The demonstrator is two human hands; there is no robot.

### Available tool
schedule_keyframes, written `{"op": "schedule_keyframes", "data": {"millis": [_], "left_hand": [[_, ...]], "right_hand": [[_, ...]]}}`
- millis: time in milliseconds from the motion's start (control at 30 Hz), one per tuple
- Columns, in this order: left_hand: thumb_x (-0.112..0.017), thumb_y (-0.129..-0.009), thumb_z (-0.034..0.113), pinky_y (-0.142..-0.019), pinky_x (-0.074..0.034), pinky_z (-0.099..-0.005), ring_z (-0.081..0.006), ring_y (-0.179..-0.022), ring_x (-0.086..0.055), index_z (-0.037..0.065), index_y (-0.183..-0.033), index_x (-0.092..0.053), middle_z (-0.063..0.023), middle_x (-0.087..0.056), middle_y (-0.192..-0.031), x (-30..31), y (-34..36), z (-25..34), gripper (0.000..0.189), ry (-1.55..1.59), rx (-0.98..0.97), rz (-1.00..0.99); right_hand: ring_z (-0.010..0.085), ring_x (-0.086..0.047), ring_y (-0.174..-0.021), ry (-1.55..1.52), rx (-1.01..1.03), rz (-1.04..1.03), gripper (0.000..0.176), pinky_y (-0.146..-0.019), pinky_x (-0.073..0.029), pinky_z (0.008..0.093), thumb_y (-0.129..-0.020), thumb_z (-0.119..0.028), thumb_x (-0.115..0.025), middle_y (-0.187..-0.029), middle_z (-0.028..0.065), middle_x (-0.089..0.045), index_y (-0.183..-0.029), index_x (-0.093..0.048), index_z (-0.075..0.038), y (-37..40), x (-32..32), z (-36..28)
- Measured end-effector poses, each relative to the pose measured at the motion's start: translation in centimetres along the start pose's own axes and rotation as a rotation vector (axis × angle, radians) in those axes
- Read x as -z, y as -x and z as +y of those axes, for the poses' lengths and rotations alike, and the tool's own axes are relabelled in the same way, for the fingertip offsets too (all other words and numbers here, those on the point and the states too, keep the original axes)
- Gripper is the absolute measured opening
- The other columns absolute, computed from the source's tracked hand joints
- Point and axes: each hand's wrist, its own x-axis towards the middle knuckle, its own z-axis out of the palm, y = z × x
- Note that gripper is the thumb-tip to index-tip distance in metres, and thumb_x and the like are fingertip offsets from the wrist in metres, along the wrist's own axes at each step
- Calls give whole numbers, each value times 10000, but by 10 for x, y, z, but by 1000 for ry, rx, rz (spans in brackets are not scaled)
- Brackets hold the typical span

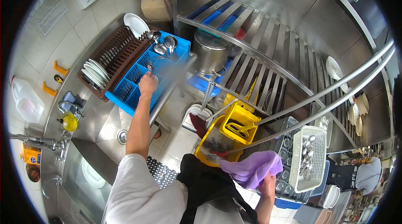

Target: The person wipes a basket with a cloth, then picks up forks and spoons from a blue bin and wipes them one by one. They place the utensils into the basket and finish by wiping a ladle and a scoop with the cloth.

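My left hand (148,83) reaches over the blue cutlery tray (132,107), its fingers closed around a piece of metal cutlery (150,66) whose full shape I cannot make out. Metal spoons and ladles (169,43) lie in the tray's far compartment. Low on the right, my right hand (267,185) grips a bunched purple cloth (253,168), which hangs over the fingers. A white basket (312,130) holding several spoons (307,157) stands just right of the cloth, on top of a rack of glasses (284,157).
Left of the tray, a brown dish rack (100,52) holds white plates (95,72). A sink (86,199) lies at lower left. On the floor ahead stands a yellow mop bucket (209,140). Steel shelving (268,48) and a large pot (209,52) fill the far side. Another person (366,176) is far right.
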Motion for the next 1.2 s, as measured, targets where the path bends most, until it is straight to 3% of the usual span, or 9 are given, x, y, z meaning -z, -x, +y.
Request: {"op": "schedule_keyframes", "data": {"millis": [200,367,467,533,633,667,933,1067,1200], "left_hand": [[-460,-988,202,-798,-473,-527,-462,-930,-630,-66,-1075,-526,-307,-650,-959,-3,-3,4,290,287,-111,256],[-462,-1010,151,-712,-455,-449,-402,-818,-608,-66,-1062,-524,-265,-614,-910,51,65,105,232,477,-449,339],[-488,-1003,162,-708,-466,-441,-415,-818,-600,-41,-1023,-564,-272,-607,-910,57,179,177,218,491,-883,20],[-538,-986,196,-681,-495,-409,-319,-754,-635,-18,-1034,-594,-217,-641,-883,32,270,193,227,591,-846,-468],[-610,-961,139,-652,-473,-264,-86,-735,-572,-18,-982,-616,-44,-648,-814,-13,384,192,159,901,-545,-998],[-590,-976,138,-591,-438,-233,-74,-656,-539,-7,-965,-610,-36,-613,-756,-29,398,186,147,879,-399,-1123],[-503,-1012,211,-418,-274,-225,-70,-421,-368,13,-994,-597,-51,-563,-646,-55,422,184,220,1098,490,-2194],[-600,-963,160,-422,-318,-221,-75,-444,-448,17,-868,-621,-33,-577,-635,-44,457,218,173,846,51,-1603],[-623,-949,157,-435,-333,-223,-78,-464,-480,19,-755,-628,-30,-579,-609,-35,491,228,238,824,-160,-1438]], "right_hand": [[324,-503,-1248,-501,-107,-61,667,-1054,-426,494,-934,-519,-544,-1357,149,-508,-1413,-398,-77,-7,-10,39],[292,-535,-1215,-421,-64,-59,605,-1047,-445,454,-975,-436,-526,-1334,139,-517,-1408,-387,-36,-7,-29,27],[260,-545,-1196,-495,-46,-82,561,-1035,-455,445,-960,-373,-569,-1302,118,-537,-1386,-415,-41,-24,-27,20],[181,-603,-1041,-556,2,-37,406,-892,-515,388,-962,-339,-569,-1152,60,-609,-1244,-530,-50,-39,-10,44],[105,-617,-856,-280,142,88,214,-769,-513,293,-982,-202,-577,-957,17,-656,-1118,-635,-48,-32,-11,27],[107,-615,-859,-61,209,96,235,-771,-513,294,-992,-226,-564,-940,27,-668,-1096,-656,-36,-20,0,12],[177,-665,-910,-375,78,-254,315,-810,-544,309,-942,-188,-616,-1037,108,-671,-1198,-582,-8,23,83,-18],[159,-638,-968,-438,117,-10,357,-868,-527,325,-915,-160,-655,-1098,78,-645,-1234,-562,-29,40,99,-3],[127,-624,-939,57,190,140,266,-864,-495,293,-886,-97,-622,-1030,40,-670,-1143,-621,-30,41,109,-1]]}}
